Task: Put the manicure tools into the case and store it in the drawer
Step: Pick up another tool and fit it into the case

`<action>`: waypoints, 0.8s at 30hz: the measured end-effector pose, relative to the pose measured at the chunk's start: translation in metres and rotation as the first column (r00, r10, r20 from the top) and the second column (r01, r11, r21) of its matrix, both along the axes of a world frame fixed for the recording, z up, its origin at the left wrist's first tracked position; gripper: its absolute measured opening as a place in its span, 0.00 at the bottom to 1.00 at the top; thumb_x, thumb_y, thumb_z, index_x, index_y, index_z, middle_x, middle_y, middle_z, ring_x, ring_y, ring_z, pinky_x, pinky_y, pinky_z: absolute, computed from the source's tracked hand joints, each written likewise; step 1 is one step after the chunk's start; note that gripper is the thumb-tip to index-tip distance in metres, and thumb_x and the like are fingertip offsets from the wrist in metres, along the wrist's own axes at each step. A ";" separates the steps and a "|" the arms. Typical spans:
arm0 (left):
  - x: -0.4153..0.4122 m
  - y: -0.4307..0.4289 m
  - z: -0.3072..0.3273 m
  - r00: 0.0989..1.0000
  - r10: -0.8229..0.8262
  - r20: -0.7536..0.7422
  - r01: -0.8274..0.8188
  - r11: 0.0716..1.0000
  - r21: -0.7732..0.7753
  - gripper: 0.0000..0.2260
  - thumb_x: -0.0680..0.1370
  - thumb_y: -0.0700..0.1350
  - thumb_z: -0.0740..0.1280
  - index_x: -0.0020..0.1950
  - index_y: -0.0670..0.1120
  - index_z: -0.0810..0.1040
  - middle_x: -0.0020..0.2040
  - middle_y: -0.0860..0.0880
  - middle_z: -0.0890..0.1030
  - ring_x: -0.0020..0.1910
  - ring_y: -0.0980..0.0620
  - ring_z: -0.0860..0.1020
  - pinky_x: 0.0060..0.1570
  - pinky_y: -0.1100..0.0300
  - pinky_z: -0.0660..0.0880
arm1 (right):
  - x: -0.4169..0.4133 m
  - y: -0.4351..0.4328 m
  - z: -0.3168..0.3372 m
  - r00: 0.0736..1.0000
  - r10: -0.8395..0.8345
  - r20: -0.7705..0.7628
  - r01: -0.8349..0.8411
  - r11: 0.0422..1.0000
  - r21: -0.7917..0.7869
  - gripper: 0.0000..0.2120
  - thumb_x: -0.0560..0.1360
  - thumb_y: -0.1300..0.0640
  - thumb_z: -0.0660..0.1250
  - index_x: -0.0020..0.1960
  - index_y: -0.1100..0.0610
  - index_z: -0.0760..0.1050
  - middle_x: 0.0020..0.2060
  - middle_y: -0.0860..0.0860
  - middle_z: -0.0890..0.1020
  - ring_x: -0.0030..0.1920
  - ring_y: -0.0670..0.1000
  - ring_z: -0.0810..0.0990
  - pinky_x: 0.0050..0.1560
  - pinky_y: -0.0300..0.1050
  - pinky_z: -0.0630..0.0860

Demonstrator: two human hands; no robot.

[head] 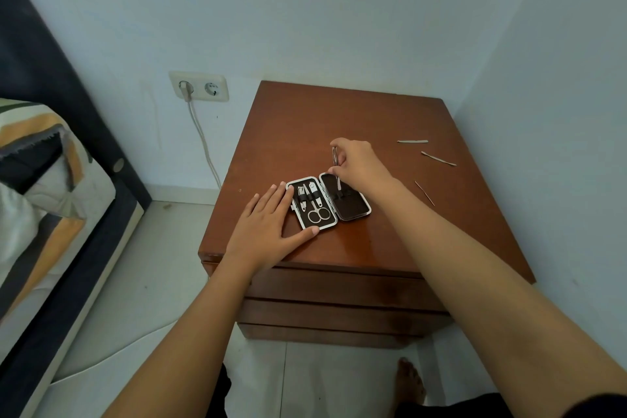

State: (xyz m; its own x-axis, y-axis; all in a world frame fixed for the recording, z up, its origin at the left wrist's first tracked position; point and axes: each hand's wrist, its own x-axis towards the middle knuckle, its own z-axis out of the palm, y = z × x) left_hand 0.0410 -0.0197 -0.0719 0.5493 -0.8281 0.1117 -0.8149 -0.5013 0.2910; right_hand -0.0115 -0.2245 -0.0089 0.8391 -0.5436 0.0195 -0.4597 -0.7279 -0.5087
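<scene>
Left hand (pixel 268 220): flat, fingers spread, grasping nothing, pressed on nightstand top (pixel 298 132) with fingertips against left edge of open case (pixel 327 202). Case lies open near front of top. Left half holds scissors (pixel 318 212) and clippers (pixel 302 198) under straps. Right half: right hand (pixel 356 164) pinches tweezers (pixel 335 159) above it, tip pointing down at elastic loops. Further right, loose on wood, well apart from case: thin pick (pixel 424 193), cuticle pusher (pixel 438 158), nail file (pixel 412 141).

Pale blue walls (pixel 339 10), wall socket (pixel 200 87), perhaps a bed (pixel 51 159).
</scene>
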 end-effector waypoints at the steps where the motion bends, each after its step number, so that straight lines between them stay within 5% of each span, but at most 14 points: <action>1: 0.000 0.000 0.000 1.000 0.000 0.002 0.000 1.000 0.002 0.42 0.70 0.73 0.45 0.77 0.51 0.45 0.78 0.53 0.48 0.75 0.58 0.44 0.71 0.59 0.37 | 0.000 -0.001 -0.001 1.000 -0.003 0.003 0.003 1.000 -0.003 0.25 0.71 0.59 0.71 0.66 0.57 0.69 0.56 0.60 0.77 0.57 0.59 0.75 0.58 0.54 0.74; 10: 0.000 0.000 0.000 1.000 -0.001 0.006 0.001 1.000 0.006 0.42 0.69 0.74 0.44 0.77 0.51 0.45 0.78 0.53 0.48 0.76 0.57 0.45 0.71 0.59 0.37 | -0.005 -0.001 -0.005 0.979 0.077 -0.188 -0.070 0.997 0.046 0.23 0.72 0.57 0.70 0.66 0.56 0.70 0.57 0.57 0.78 0.60 0.56 0.74 0.61 0.51 0.73; 17: 0.000 -0.001 0.000 1.000 0.000 -0.001 0.000 1.000 0.001 0.43 0.68 0.74 0.44 0.77 0.51 0.46 0.78 0.53 0.48 0.76 0.57 0.45 0.72 0.59 0.38 | -0.043 0.014 -0.018 0.971 0.219 -0.099 -0.234 0.954 -0.189 0.22 0.78 0.54 0.60 0.70 0.58 0.65 0.67 0.53 0.69 0.68 0.53 0.65 0.67 0.51 0.67; 24: -0.001 0.000 0.001 1.000 0.005 -0.011 -0.005 1.000 0.002 0.44 0.67 0.75 0.43 0.77 0.51 0.46 0.78 0.53 0.49 0.76 0.57 0.46 0.72 0.58 0.40 | -0.068 0.027 -0.036 0.979 0.200 -0.030 -0.202 0.965 -0.169 0.22 0.80 0.54 0.55 0.72 0.59 0.61 0.72 0.52 0.64 0.73 0.50 0.60 0.70 0.46 0.62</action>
